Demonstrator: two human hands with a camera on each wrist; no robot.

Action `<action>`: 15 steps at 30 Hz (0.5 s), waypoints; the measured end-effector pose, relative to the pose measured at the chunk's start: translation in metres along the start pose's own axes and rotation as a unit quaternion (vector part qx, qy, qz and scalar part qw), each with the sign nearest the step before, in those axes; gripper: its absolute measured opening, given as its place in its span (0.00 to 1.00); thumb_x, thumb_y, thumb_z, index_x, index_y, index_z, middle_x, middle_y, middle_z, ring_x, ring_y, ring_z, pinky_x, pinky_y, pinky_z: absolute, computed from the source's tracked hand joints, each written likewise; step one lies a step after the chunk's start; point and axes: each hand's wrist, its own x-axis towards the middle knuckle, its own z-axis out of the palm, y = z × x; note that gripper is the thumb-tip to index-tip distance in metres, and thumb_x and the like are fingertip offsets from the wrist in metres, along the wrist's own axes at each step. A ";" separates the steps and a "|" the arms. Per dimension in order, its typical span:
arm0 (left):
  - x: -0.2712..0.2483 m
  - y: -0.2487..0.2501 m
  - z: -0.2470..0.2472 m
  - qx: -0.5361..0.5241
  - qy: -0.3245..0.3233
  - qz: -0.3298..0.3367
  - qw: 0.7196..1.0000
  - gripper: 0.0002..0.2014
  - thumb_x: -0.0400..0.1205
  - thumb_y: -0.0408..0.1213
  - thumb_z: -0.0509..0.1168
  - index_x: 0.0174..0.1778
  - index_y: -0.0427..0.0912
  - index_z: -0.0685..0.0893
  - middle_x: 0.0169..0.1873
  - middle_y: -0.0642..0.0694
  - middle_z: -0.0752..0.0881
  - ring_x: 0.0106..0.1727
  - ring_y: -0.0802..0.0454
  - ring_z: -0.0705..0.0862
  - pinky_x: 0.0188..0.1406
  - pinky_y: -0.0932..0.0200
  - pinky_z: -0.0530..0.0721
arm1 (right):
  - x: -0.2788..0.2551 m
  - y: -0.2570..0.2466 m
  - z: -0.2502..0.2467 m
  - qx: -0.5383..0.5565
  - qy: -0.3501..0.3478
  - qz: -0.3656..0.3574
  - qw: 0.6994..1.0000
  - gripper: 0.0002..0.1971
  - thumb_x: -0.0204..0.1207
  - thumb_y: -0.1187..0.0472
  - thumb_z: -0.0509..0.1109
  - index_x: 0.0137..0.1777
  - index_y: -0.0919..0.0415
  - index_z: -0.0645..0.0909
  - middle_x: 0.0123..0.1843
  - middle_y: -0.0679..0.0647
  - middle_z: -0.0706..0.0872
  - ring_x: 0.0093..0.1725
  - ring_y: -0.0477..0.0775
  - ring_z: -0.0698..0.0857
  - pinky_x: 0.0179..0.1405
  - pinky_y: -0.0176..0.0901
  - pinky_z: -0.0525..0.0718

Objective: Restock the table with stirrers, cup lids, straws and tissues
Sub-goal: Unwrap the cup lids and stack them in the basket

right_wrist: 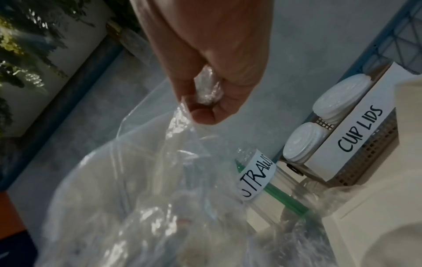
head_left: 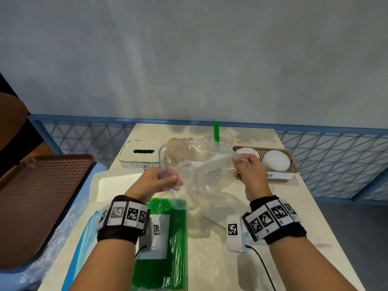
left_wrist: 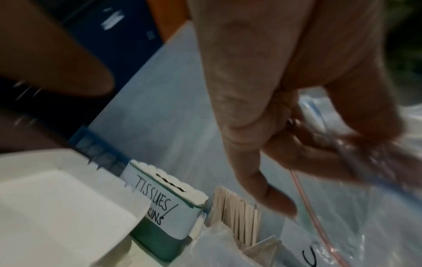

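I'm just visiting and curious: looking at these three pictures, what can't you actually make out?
- Whether the clear plastic bag is empty: head view, crinkled glare.
- The stirrer holder's label: left wrist view, the bag covers all but the wooden stirrers.
- The tissue box label's second word: left wrist view, a white tray hides its start.
- The straw cup label's first letter: right wrist view, behind the bag.
- The cup lids count: stacked edge-on in both views.

A pale grey wall (head_left: pixel 189 59) filled the back, flat and evenly lit. Below it ran a blue lattice railing (head_left: pixel 336 152). A brown tray (head_left: pixel 35 198) sat off left, beside the cream table (head_left: pixel 304 217).
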 end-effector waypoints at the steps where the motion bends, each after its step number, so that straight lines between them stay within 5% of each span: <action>1: 0.001 -0.002 -0.003 -0.028 0.046 0.001 0.999 0.04 0.79 0.34 0.65 0.42 0.38 0.83 0.33 0.45 0.88 0.32 0.53 0.84 0.43 0.57 0.82 | 0.001 -0.002 -0.003 -0.005 0.000 -0.004 1.000 0.07 0.75 0.68 0.70 0.42 0.55 0.79 0.39 0.55 0.83 0.34 0.51 0.79 0.34 0.42 0.82; 4: 0.008 -0.003 -0.021 -0.116 0.193 -0.014 0.974 0.07 0.82 0.36 0.62 0.43 0.38 0.83 0.35 0.44 0.82 0.34 0.51 0.77 0.34 0.65 0.78 | 0.002 -0.005 -0.012 0.003 0.018 -0.019 1.000 0.06 0.71 0.67 0.75 0.43 0.57 0.81 0.36 0.53 0.84 0.33 0.51 0.79 0.39 0.49 0.84; 6: 0.010 0.000 -0.022 0.003 0.286 0.003 0.958 0.09 0.81 0.38 0.65 0.51 0.36 0.82 0.44 0.40 0.81 0.48 0.43 0.80 0.46 0.57 0.79 | 0.002 -0.008 -0.013 -0.003 0.018 -0.054 0.998 0.06 0.71 0.67 0.75 0.41 0.56 0.81 0.35 0.51 0.85 0.33 0.47 0.81 0.38 0.40 0.84; 8: 0.006 0.010 -0.009 0.198 0.358 0.061 0.911 0.26 0.78 0.45 0.69 0.69 0.38 0.72 0.61 0.39 0.77 0.65 0.42 0.75 0.65 0.49 0.75 | -0.001 -0.012 -0.007 -0.024 -0.017 -0.097 0.995 0.06 0.71 0.67 0.74 0.41 0.56 0.83 0.38 0.51 0.88 0.36 0.44 0.85 0.41 0.37 0.84; 10: -0.001 0.029 0.012 0.293 0.296 0.191 0.889 0.32 0.77 0.48 0.68 0.76 0.48 0.65 0.73 0.44 0.70 0.74 0.48 0.67 0.75 0.47 0.66 | -0.005 -0.019 0.006 -0.049 -0.076 -0.127 0.988 0.07 0.71 0.68 0.74 0.42 0.55 0.83 0.41 0.50 0.89 0.38 0.38 0.86 0.40 0.31 0.84; 12: -0.003 0.047 0.032 0.355 0.149 0.256 0.887 0.29 0.79 0.48 0.66 0.76 0.55 0.66 0.76 0.52 0.70 0.78 0.52 0.63 0.78 0.45 0.59 | -0.006 -0.026 0.019 -0.070 -0.141 -0.164 0.974 0.10 0.71 0.70 0.73 0.40 0.52 0.81 0.42 0.48 0.88 0.39 0.35 0.86 0.42 0.28 0.83; 15: 0.006 0.059 0.052 0.398 0.064 0.259 0.878 0.18 0.79 0.46 0.67 0.65 0.49 0.79 0.61 0.51 0.83 0.67 0.53 0.77 0.71 0.51 0.66 | -0.011 -0.035 0.034 -0.114 -0.186 -0.212 0.953 0.11 0.71 0.67 0.74 0.44 0.50 0.80 0.45 0.44 0.87 0.45 0.38 0.85 0.51 0.33 0.81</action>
